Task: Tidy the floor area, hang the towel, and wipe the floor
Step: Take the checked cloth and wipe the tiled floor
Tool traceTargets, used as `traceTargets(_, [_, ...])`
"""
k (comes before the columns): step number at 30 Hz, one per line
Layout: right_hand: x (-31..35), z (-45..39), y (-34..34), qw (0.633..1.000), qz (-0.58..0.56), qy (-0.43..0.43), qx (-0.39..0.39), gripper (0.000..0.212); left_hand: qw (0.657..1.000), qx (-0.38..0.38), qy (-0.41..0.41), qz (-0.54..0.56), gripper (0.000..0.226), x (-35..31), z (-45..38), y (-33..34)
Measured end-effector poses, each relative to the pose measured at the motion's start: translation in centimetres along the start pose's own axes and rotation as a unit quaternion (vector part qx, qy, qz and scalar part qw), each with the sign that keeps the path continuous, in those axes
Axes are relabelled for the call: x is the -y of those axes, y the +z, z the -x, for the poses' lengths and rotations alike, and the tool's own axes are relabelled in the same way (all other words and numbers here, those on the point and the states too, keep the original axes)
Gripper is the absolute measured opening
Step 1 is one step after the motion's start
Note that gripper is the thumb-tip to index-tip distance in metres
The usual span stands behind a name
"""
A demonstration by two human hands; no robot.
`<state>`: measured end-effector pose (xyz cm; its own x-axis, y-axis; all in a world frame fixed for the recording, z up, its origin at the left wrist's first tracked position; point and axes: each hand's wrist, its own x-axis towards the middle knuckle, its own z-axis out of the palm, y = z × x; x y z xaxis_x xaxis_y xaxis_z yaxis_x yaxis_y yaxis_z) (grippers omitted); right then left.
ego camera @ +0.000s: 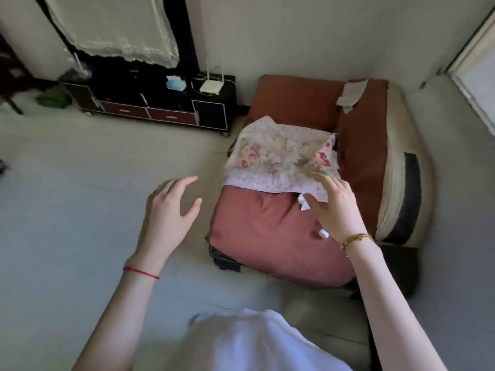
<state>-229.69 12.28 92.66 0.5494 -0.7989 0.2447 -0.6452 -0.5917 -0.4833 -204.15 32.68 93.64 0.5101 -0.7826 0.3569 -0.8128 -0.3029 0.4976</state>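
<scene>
A floral cloth [281, 153] lies spread over a red cushion [270, 236] on the floor. My right hand [334, 207] hovers over the cloth's near right corner, fingers spread and relaxed, with a small white scrap [304, 203] under its thumb. A second small white piece [323, 233] lies by my right wrist. Holding nothing, my left hand [168, 212] hangs open above the pale floor [80, 210], left of the cushion.
A second red cushion [297, 100] leans against the wall behind, with a pale rag [352, 93] on top. A beige padded seat [401, 167] flanks the right. A low black cabinet [160, 103] with a white router [210, 87] stands at the back left.
</scene>
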Motion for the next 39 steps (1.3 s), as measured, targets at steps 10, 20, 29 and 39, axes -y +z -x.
traceTargets(10, [18.7,-6.8,16.1,0.984,-0.072,-0.103,0.123,0.044,0.992,-0.042,-0.102,-0.055,0.039,17.6,2.9,-9.5])
traceTargets(20, [29.8,-14.3,26.8,0.955,-0.082,-0.197,0.207,0.045,0.97,-0.097,-0.216,-0.058,0.038,27.7,0.6,-14.1])
traceTargets(29, [37.9,-27.3,36.4,0.929,-0.115,-0.224,0.27,0.047,0.945,-0.126,-0.293,-0.068,0.039,38.1,-9.8,-15.8])
traceTargets(39, [49.6,-46.2,45.2,0.904,-0.14,-0.274,0.296,0.045,0.914,-0.169,-0.354,-0.105,0.041,49.7,-23.1,-18.8])
